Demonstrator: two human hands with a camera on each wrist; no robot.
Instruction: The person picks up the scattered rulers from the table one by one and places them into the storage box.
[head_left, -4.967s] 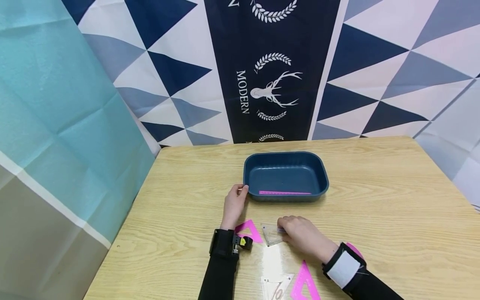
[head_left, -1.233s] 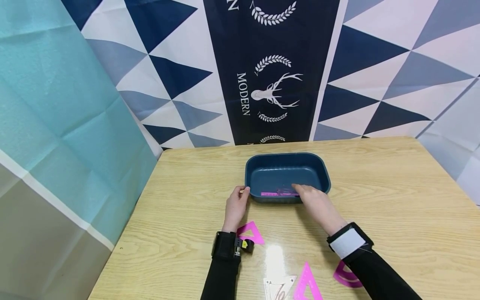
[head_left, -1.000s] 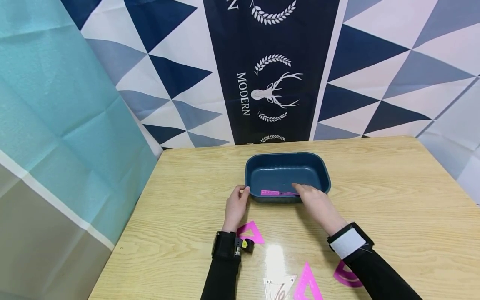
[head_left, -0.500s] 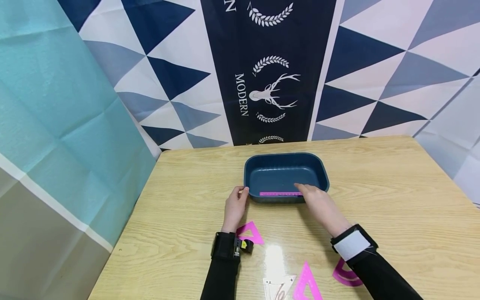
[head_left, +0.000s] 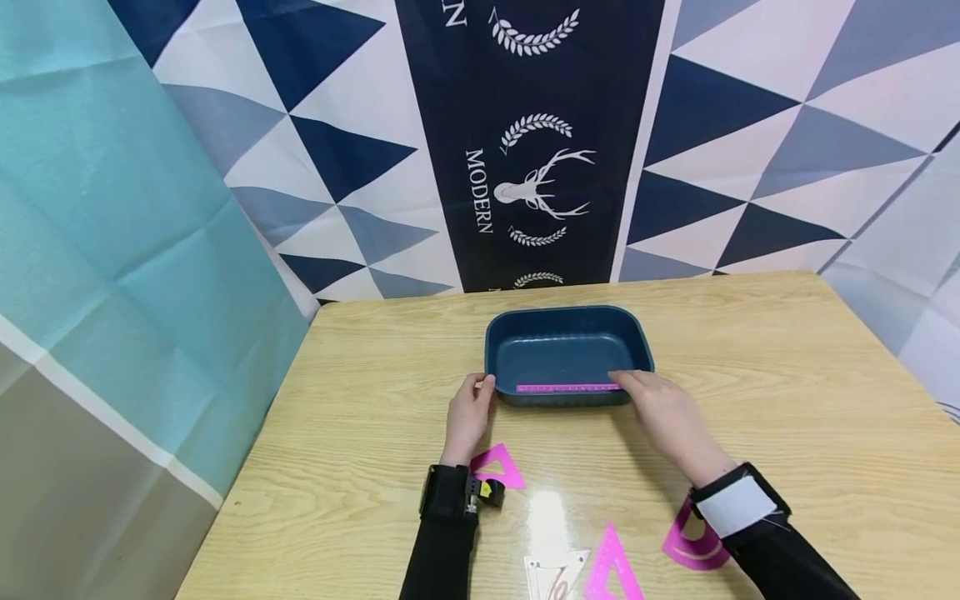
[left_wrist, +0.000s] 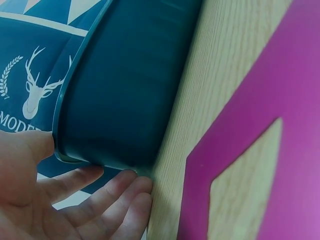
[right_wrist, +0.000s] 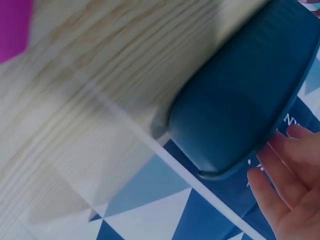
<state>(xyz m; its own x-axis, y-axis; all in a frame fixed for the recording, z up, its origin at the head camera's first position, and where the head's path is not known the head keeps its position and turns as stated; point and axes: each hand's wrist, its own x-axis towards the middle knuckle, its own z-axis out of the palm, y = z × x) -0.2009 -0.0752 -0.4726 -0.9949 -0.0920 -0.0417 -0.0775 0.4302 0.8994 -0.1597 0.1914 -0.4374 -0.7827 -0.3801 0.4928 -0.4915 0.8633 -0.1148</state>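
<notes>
At the back of the table sits a dark blue plastic bin (head_left: 564, 354). A pink ruler (head_left: 562, 388) lies inside along its front wall. My left hand (head_left: 468, 417) rests on the bin's front left corner; in the left wrist view its thumb touches the rim and loose fingers lie against the outer wall. Relaxed fingers of my right hand (head_left: 670, 417) reach over the front right rim, holding nothing I can see. Beside my left wrist lies a pink set square (head_left: 512, 468). A clear set square cannot be made out inside the bin.
Near the table's front edge lie another clear set square (head_left: 534, 573), a second pink set square (head_left: 611, 550) and a magenta protractor (head_left: 692, 557), partly under my right forearm. A patterned cloth (head_left: 540, 192) hangs behind the table.
Five seconds ago my right hand held a clear set square over the table; it then reached into the bin. Now it has drawn right to the rim, uncovering more ruler. My left hand stays.
</notes>
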